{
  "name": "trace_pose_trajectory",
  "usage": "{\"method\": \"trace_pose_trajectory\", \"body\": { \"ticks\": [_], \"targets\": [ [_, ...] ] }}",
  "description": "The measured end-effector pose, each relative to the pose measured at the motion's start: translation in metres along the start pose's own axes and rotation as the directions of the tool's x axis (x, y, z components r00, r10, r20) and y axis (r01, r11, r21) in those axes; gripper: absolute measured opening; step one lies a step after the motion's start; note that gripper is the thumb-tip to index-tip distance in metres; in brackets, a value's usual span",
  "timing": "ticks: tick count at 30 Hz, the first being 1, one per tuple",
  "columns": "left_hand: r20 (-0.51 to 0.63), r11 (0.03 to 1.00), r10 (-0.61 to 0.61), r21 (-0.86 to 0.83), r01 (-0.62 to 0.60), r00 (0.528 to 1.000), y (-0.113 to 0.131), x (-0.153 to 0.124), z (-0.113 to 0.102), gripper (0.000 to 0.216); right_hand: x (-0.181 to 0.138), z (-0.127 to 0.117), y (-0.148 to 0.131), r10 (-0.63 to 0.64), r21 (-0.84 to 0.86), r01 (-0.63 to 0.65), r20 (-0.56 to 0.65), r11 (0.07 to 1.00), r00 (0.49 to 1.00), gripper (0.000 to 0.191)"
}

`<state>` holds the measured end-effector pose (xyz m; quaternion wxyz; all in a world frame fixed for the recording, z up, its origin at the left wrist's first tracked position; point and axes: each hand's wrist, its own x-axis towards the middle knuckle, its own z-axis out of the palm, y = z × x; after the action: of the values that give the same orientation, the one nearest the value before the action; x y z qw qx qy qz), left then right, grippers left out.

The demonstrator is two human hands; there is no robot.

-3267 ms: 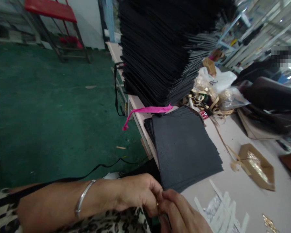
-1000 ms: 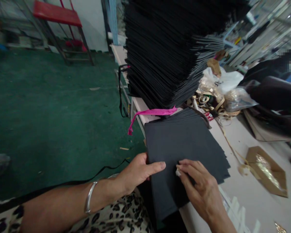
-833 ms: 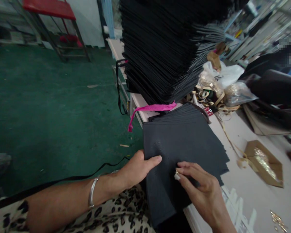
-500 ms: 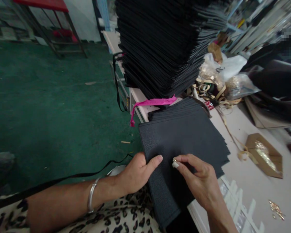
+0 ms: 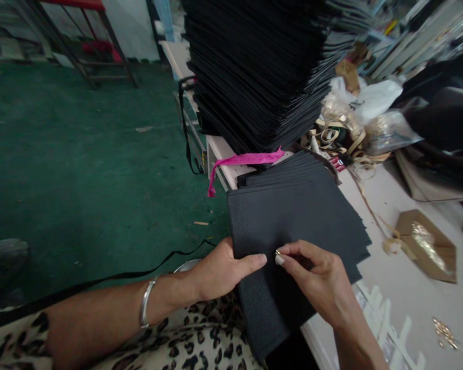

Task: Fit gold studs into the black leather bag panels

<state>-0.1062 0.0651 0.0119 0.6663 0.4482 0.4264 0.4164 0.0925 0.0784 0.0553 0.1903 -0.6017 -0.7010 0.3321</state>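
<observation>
A black grained leather panel [image 5: 262, 313] lies across my lap and the table's edge, on top of a fanned pile of similar black panels [image 5: 324, 205]. My left hand [image 5: 231, 270] grips its left edge, thumb on top and fingers hidden underneath. Just right of that thumb, my right hand [image 5: 316, 272] pinches a tiny gold-coloured metal piece [image 5: 278, 253] between thumb and forefinger, close over the panel. Its exact kind is too small to make out. Several more small gold pieces [image 5: 445, 334] lie loose on the table at the lower right.
A tall stack of black panels [image 5: 254, 67] stands behind, with a pink strip [image 5: 247, 159] at its foot. On the table [image 5: 412, 308] are a cardboard tray [image 5: 405, 231] of gold pieces, plastic bags [image 5: 389, 133] and beige straps [image 5: 332, 136]. Green floor [image 5: 100, 169] lies left.
My left thumb has slid slightly right over the panel, nearer the metal piece. The panel's left edge has shifted a little right. My right hand keeps its pinch, almost unmoved.
</observation>
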Motion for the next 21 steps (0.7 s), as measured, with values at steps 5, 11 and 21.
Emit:
{"method": "trace_pose_trajectory", "body": {
  "ticks": [5,11,21],
  "targets": [
    [0.018,0.977,-0.161,-0.135,0.162,0.987,-0.001,0.001,-0.003,0.028,0.001,-0.004,-0.001,0.050,0.014,-0.051,0.070,0.999,0.996,0.012],
    [0.126,0.944,-0.295,-0.116,0.309,0.947,-0.003,0.000,-0.006,0.026,0.002,-0.006,-0.002,0.141,0.042,-0.147,0.130,0.988,0.981,0.014],
    [0.088,0.981,-0.139,-0.122,0.149,0.986,0.007,-0.005,0.017,0.030,-0.022,-0.008,0.000,0.100,0.125,-0.100,0.011,0.987,0.995,0.008]
  ]
}}
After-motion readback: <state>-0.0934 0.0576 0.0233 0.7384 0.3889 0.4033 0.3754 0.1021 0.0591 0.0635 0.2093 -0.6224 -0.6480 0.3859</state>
